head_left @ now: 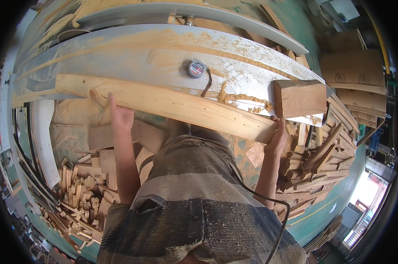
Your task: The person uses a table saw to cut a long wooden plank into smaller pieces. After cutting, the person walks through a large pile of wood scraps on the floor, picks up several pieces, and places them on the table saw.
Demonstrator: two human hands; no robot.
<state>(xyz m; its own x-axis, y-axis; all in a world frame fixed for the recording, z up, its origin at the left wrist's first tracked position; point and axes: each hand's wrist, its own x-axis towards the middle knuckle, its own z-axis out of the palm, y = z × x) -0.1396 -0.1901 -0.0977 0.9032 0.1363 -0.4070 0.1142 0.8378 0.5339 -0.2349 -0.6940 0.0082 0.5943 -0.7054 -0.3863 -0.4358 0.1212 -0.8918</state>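
A long pale wooden board (177, 102) with knots and small dark spots lies slantwise along the near edge of a dusty work table (119, 55), its left end farther away. My left hand (121, 116) grips its near edge left of the middle, thumb up on the top face and fingers hidden beneath. At the right end, my right hand (276, 137) is closed round the board's corner. Beyond the board, a round grey tape measure (197, 68) rests on the table. A thick brown wood block (301, 99) sits at the table's right, close to my right hand.
Sawdust (234, 99) streaks the table top. Behind it runs a long grey metal rail (234, 20). Offcuts (82, 189) are heaped at lower left, and a larger pile of wood pieces (317, 165) lies right. Cardboard (355, 66) stands at far right. A dark cable (288, 215) crosses my clothing.
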